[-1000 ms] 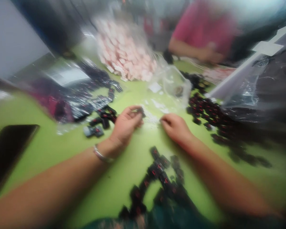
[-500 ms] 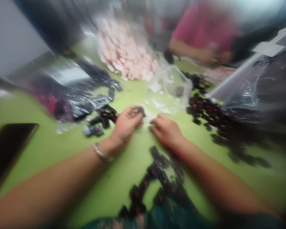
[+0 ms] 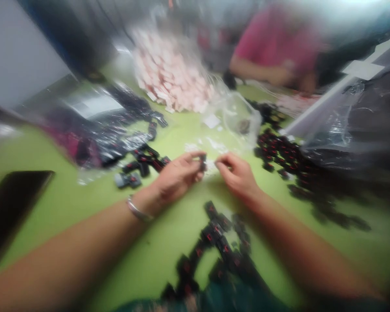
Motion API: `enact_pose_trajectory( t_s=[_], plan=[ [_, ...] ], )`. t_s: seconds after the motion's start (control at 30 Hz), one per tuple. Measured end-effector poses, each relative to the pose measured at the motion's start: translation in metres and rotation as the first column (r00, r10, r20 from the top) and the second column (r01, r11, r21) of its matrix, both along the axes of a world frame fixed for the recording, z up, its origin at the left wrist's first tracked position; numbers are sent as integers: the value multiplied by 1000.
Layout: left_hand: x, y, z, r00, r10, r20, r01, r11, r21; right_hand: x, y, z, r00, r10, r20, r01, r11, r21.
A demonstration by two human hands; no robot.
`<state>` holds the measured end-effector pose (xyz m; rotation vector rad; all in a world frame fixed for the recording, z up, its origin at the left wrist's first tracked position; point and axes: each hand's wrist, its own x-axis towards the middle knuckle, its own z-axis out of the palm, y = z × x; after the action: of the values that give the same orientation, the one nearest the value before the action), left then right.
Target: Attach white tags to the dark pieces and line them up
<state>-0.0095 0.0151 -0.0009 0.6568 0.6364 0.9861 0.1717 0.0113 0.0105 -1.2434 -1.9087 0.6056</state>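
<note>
Between thumb and fingers, my left hand (image 3: 180, 175) grips a small dark block-shaped part (image 3: 203, 162), its details blurred. A hand's width to the right, my right hand (image 3: 236, 173) is closed in a pinch; whatever its fingertips hold is too small to make out. Small white pieces (image 3: 210, 167) lie scattered on the green table just behind and between the hands. Nearer my body is a loose pile of black parts with red marks (image 3: 216, 234). More black parts (image 3: 144, 160) lie beside my left hand, with a grey one (image 3: 128, 179) among them.
Clear plastic bags of dark parts (image 3: 107, 125) lie at the left, a dark flat phone-like slab (image 3: 16, 208) nearer. A bag of pale pink pieces (image 3: 172, 73) and a clear container (image 3: 240, 119) stand behind. Black-red parts (image 3: 279, 156) are heaped right. Across sits a person in pink (image 3: 276, 47).
My left hand has moved right and slightly nearer with the dark part, which now stands more upright. My right hand has shifted a little to the right, its fingertips lifted off the white pieces.
</note>
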Motion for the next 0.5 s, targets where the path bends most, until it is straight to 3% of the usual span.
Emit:
enact_pose_trajectory(
  t_s=[0.2,0.5],
  plan=[
    [1,-4,0,996,-86,5,86,996,15,-8,-10,7,989,18,-148,-24,999,-36],
    [3,-6,-1,997,-81,-22,82,995,52,-9,-11,1,995,43,-88,-40,999,35]
  ],
)
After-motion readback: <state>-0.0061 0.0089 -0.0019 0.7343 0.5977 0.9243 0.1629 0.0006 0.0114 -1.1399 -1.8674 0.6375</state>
